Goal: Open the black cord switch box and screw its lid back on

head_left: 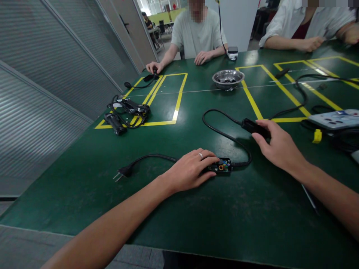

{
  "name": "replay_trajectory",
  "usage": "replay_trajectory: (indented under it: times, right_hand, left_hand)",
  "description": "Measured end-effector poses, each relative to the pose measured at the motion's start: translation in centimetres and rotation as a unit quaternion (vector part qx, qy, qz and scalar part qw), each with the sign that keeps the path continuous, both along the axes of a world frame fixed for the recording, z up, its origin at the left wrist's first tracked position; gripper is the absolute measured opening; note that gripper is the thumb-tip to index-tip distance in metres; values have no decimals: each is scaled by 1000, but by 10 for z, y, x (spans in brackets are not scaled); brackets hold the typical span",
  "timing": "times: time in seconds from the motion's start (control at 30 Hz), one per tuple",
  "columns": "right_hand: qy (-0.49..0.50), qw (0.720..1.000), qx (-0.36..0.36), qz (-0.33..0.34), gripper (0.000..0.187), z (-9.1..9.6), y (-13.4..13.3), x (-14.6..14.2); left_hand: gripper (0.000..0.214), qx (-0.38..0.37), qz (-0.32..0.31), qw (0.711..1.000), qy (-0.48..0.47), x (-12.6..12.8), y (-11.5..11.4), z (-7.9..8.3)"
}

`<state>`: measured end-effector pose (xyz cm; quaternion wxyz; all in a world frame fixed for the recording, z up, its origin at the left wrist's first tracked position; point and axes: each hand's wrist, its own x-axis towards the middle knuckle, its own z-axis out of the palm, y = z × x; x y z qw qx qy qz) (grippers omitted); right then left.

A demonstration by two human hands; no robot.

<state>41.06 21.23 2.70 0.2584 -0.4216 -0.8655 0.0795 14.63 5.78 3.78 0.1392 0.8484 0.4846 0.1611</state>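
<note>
My left hand lies palm down on the green table, its fingers pressed over an opened power adapter whose circuit board shows. A black cable runs left from under the hand to a two-pin plug. Another cable loops from the adapter up to a black adapter cover. My right hand rests on that cover's right end, fingers curled over it.
A metal bowl with dark parts stands mid-table. More black adapters and cables lie inside yellow tape boxes at the left. A white power strip sits at the right. Two people sit across the table, hands resting on it.
</note>
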Motion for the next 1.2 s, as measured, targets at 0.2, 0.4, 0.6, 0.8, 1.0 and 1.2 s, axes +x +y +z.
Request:
replay_trajectory:
  times: [0.2, 0.4, 0.6, 0.8, 1.0, 1.2]
  right_hand:
    - [129, 988, -78, -32, 43, 9, -3, 2]
    - [145, 985, -94, -9, 44, 0, 2, 4]
    - [50, 998, -33, 7, 47, -1, 2, 2]
    - [-28, 999, -2, 30, 48, -5, 3, 1]
    - [-41, 998, 7, 50, 37, -6, 3, 1]
    - [-68, 994, 39, 83, 37, -10, 7, 0]
  left_hand:
    - [46, 13, 39, 999, 16, -18, 0, 9]
    - [46, 12, 54, 998, 22, -24, 0, 11]
    - [54, 0, 29, 999, 13, -21, 1, 7]
    - [56, -4, 30, 999, 16, -22, 1, 7]
    - [56, -10, 34, 999, 13, -22, 1, 8]
    - [55, -15, 35, 999, 17, -22, 2, 7]
